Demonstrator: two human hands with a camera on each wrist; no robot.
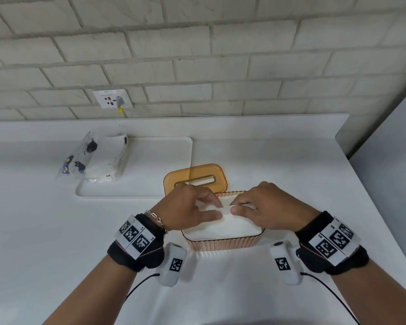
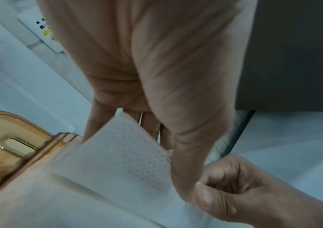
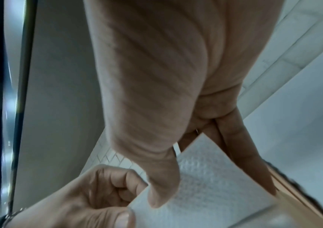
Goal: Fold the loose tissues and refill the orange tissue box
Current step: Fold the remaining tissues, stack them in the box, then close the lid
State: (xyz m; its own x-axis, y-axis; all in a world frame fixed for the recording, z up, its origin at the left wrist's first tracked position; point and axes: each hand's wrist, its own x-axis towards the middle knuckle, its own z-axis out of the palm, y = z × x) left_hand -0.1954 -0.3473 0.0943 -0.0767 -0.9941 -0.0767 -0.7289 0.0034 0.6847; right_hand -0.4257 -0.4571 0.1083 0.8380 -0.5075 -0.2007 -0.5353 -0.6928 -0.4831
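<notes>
The ribbed orange tissue box (image 1: 223, 243) stands open on the counter in front of me, filled with a stack of white tissues (image 1: 220, 227). Its clear orange lid (image 1: 195, 178) with a slot lies just behind it. My left hand (image 1: 217, 209) and right hand (image 1: 233, 206) meet over the far half of the stack. Each pinches the top tissue (image 2: 121, 154) between thumb and fingers, with the sheet lifted as a flap. In the right wrist view my right thumb presses on the tissue (image 3: 215, 177), above the box rim (image 3: 293, 200).
A white tray (image 1: 136, 192) lies at the back left, with a printed plastic tissue pack (image 1: 96, 158) on its left end. A wall socket (image 1: 113, 99) sits above the counter. The counter ends at the right beside a grey panel (image 1: 396, 160).
</notes>
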